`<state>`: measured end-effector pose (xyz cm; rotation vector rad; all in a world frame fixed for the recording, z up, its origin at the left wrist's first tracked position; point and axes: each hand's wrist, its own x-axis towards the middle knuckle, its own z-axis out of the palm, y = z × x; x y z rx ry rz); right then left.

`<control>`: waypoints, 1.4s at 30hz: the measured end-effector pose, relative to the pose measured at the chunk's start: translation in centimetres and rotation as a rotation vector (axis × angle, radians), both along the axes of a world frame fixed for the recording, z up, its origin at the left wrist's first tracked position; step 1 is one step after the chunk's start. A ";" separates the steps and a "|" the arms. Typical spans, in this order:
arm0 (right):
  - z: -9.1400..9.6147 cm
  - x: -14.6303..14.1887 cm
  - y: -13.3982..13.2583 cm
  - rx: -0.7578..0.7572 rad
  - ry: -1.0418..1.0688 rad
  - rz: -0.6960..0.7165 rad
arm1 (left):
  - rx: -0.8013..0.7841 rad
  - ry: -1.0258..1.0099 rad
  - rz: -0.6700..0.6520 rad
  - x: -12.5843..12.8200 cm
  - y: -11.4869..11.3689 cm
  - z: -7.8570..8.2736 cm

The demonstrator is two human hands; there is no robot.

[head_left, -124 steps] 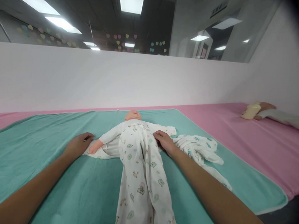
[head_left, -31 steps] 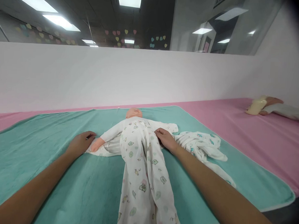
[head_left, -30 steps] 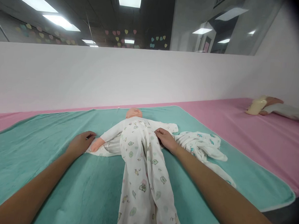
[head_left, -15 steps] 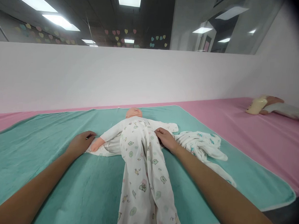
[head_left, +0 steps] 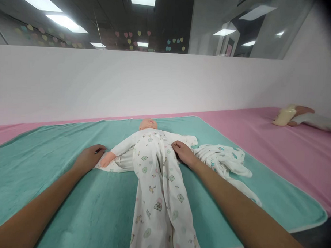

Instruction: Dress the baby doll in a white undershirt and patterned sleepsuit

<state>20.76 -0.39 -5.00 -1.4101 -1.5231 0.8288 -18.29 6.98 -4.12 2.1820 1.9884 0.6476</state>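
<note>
From L: left hand (head_left: pixel 90 158), loosely curled at edge of white cloth (head_left: pixel 112 168). Then doll (head_left: pixel 148 124), on back on teal blanket (head_left: pixel 104 209), w/ one arm on that cloth & printed suit (head_left: pixel 156 185) over front. Then right hand (head_left: pixel 183 153), thumb & fingers drawn tog. against suit's side, just beside crumpled clothes (head_left: pixel 221 159). Prob. at a steadying or straightening step; next move likely calls for light, even hold, w/o tugging doll's arm. Unclear, L to R: left fingertips, can't tell whether pinching cloth; suit's lower end, cut off; right fingertips, hidden, can't confirm pinch; on pink sheet (head_left: pixel 250 124), cream thing (head_left: pixel 284 116), maybe bottle, by sleeved limb (head_left: pixel 316 121), person's or doll's unclear.
</note>
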 end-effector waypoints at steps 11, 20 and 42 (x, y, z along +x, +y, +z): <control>-0.1 0.0 0.1 0.010 -0.021 -0.007 | -0.037 -0.008 0.009 0.1 -0.2 0.1; 0.1 0.0 0.0 0.017 -0.043 -0.003 | -0.046 -0.015 0.011 0.0 0.0 0.0; -0.2 0.1 0.2 0.032 -0.049 0.011 | -0.051 0.001 0.018 0.0 0.1 0.0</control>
